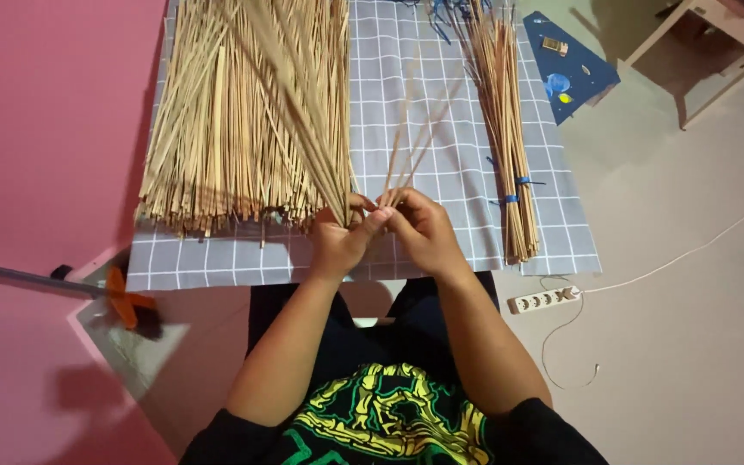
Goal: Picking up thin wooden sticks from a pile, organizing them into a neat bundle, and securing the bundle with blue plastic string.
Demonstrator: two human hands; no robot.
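Note:
My left hand [337, 234] grips the near ends of a thick bunch of thin bamboo sticks [299, 120] that fans away over the grey checked cloth [441, 129]. Touching it on the right, my right hand [419, 228] pinches a few separate sticks [411, 129] that rise up and away from my fingers. A big loose pile of the same sticks [217, 112] lies on the cloth's left half, just beyond my left hand. On the cloth's right side lies a tied bundle of sticks [505, 129] bound with blue string.
A pink wall [45, 129] runs along the left. A broom with an orange head [127, 297] leans there. A white power strip [544, 300] and its cable lie on the floor at right. A blue triangular board [570, 65] and a wooden stool [708, 43] sit far right.

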